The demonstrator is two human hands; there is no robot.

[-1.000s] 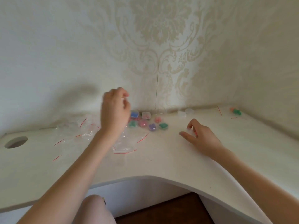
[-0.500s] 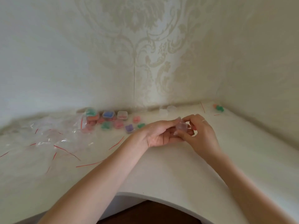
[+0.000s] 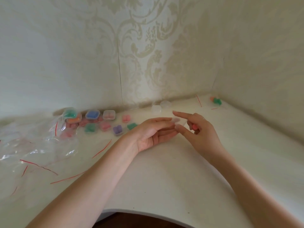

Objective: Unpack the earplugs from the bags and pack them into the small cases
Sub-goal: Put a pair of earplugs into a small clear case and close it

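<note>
A small clear case, blurred and hard to make out, sits between the two hands above the tabletop. The left hand lies palm up with its fingers nearly straight, their tips at the case; whether they pinch it cannot be told. The right hand has its forefinger stretched out over the case, and its curled lower fingers grip a pink earplug. Behind the left hand lie filled cases: a green-filled case, a blue-filled case and a pink-filled case, with loose coloured earplug pairs in front. Empty clear bags with red strips spread at the left. Two empty cases stand by the wall, and a green and orange earplug pair lies in the far corner.
</note>
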